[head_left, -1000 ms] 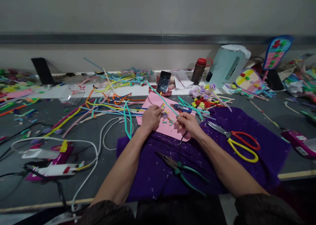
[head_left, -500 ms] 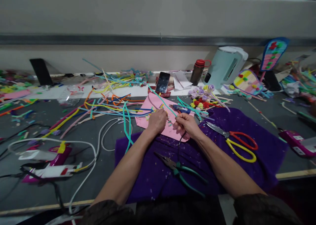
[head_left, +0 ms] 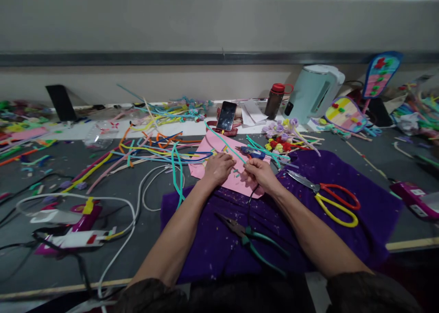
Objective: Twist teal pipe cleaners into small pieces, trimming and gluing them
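Note:
My right hand [head_left: 259, 173] pinches the near end of a teal pipe cleaner [head_left: 222, 140], which slants up and away to the left. My left hand [head_left: 219, 167] lies low over a pink sheet [head_left: 200, 166], its fingers loosely stretched toward the right hand; small cut bits of pipe cleaner [head_left: 236, 170] lie beside the fingertips. Just beyond my right hand is a blue hot glue gun [head_left: 255, 153]. Green-handled pliers [head_left: 245, 235] rest on the purple cloth [head_left: 202, 253], and scissors [head_left: 317, 188] with a red and a yellow handle lie right of my right wrist.
Long coloured pipe cleaners [head_left: 151, 150] spread across the left. Behind stand a phone [head_left: 227, 116], a red-lidded bottle [head_left: 275, 101] and a pale kettle [head_left: 313, 93]. Pipe-cleaner flowers [head_left: 283, 132] lie at back right. A white cable [head_left: 132, 207] loops near magenta glue guns [head_left: 80, 217].
My left hand's fingers have loosened from a more curled shape and reach further right. My right hand keeps its pinch on the teal pipe cleaner, almost in place. The view has shifted slightly.

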### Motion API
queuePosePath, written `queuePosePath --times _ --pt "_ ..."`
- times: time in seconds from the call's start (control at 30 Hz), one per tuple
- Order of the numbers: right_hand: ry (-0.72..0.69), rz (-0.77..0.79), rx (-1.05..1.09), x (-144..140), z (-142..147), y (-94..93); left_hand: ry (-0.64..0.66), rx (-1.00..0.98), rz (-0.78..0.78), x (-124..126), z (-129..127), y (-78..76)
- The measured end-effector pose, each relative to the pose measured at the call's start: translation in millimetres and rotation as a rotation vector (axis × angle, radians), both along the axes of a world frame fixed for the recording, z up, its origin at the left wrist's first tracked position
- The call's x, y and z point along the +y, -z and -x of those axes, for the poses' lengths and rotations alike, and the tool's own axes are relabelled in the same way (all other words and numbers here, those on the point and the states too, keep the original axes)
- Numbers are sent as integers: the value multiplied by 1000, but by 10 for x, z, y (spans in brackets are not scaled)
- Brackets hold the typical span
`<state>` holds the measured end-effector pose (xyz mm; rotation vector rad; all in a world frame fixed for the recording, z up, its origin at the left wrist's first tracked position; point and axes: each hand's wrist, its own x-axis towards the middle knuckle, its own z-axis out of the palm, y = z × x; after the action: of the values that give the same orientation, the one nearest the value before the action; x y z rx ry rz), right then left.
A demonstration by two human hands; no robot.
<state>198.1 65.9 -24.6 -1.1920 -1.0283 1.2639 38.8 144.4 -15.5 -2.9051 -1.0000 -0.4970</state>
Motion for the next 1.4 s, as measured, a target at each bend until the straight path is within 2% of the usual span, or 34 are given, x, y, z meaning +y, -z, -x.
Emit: queuePosePath --times 0.33,0.4,0.53,0.6,0.87,1.17,1.3,1.37,1.4 --pt "0 11 -28 5 -27 2 -292 24 -7 -30 122 -43" --pt "2 24 -15 5 -23 -6 -250 -19 -35 -37 106 -49" --pt "-9 23 -1 0 -15 -20 3 -13 -46 -28 45 -26" --pt "-12 10 16 -4 -17 -22 37 19 -30 -29 33 -15" --pt "-8 -1 -3 -1 -36 -9 -77 18 14 -53 113 -58" --pt "-27 10 18 -4 -32 -21 -285 38 -44 -31 130 -28" --pt "-1 8 3 -6 -26 -42 -361 -107 -29 -32 157 -105" --pt "40 -25 -35 -9 -12 -60 -360 -266 62 -58 142 -166" --pt "57 -52 -54 -12 -3 -70 -341 -355 156 -80 124 -195"
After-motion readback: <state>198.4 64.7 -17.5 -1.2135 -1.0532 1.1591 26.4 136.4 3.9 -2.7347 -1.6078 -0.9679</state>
